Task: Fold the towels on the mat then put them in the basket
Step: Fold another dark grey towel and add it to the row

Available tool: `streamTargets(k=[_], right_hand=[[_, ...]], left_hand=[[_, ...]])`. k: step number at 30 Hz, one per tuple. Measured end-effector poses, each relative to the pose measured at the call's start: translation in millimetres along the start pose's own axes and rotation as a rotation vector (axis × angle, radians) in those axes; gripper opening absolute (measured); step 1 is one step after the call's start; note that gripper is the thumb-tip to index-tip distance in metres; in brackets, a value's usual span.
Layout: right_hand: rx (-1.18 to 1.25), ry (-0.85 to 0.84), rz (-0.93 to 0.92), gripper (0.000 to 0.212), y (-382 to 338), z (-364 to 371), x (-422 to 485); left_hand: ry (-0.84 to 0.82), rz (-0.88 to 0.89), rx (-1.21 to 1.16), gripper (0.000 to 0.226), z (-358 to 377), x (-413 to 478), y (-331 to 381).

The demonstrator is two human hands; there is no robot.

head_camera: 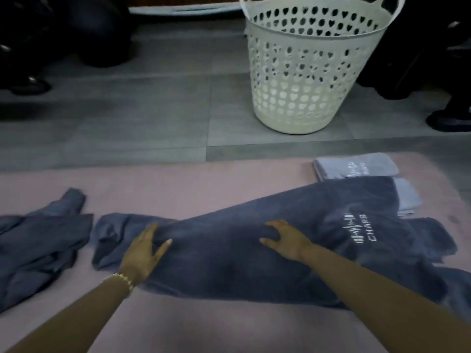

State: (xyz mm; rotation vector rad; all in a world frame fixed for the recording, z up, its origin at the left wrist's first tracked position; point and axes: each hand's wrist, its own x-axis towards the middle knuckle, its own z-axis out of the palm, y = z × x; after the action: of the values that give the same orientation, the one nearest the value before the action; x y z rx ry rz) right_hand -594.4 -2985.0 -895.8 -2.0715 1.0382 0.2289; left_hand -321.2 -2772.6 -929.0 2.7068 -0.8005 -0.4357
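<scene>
On mat (204, 189), spread towel (229, 263) lies from centre to right edge; crumpled towel (38, 245) at left edge, just beside it; folded towels (356, 165) at far right corner, partly under spread towel. Behind far edge, basket (300, 72) on floor (127, 123).
</scene>
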Motion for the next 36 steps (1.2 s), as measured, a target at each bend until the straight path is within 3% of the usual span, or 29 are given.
streamTargets(k=[2, 5, 9, 13, 15, 17, 20, 23, 25, 28, 29, 30, 32, 36], right_hand=[[0.049, -0.098, -0.074, 0.062, -24, 37, 7], [0.082, -0.162, -0.168, 0.061, -51, 84, 17], [0.075, -0.091, -0.272, 0.056, -78, 117, 33], [0.088, -0.022, -0.36, 0.053, -99, 132, 45], [0.094, 0.015, -0.407, 0.052, -108, 136, 53], [0.084, 0.065, -0.427, 0.054, -117, 138, 63], [-0.03, 0.025, -0.401, 0.072, -130, 139, 72], [-0.222, -0.136, -0.46, 0.11, -138, 146, 67], [-0.351, -0.272, -0.477, 0.116, -138, 153, 59], [-0.481, -0.381, -0.48, 0.088, -131, 159, 43], [-0.43, -0.401, -0.457, 0.071, -128, 158, 38], [-0.344, -0.44, -0.429, 0.055, -127, 157, 33], [-0.148, -0.531, -0.361, 0.034, -131, 147, 25], [0.111, -0.636, -0.277, 0.015, -161, 97, 24]], left_hand=[[-0.074, 0.075, -0.074, 0.072, -2, 1, -49], [-0.055, -0.038, 0.029, 0.07, -5, 0, -107], [-0.128, -0.021, 0.207, 0.06, -4, 2, -130], [-0.031, 0.225, 0.267, 0.02, -14, 5, -138], [-0.042, 0.325, 0.235, 0.016, -20, 6, -141], [-0.131, 0.362, 0.226, 0.029, -25, 2, -141], [-0.275, 0.37, 0.077, 0.041, -33, -19, -134], [-0.359, 0.393, 0.0, 0.064, -22, -51, -133], [-0.393, 0.426, 0.042, 0.035, -12, -63, -133], [-0.241, 0.441, 0.036, 0.026, -12, -68, -146], [-0.236, 0.461, 0.017, 0.022, -14, -67, -154], [-0.295, 0.425, -0.085, 0.032, -18, -64, -160], [-0.505, 0.327, -0.249, 0.042, -42, -60, -154], [-1.066, 0.114, -0.254, 0.025, -103, -40, -116]])
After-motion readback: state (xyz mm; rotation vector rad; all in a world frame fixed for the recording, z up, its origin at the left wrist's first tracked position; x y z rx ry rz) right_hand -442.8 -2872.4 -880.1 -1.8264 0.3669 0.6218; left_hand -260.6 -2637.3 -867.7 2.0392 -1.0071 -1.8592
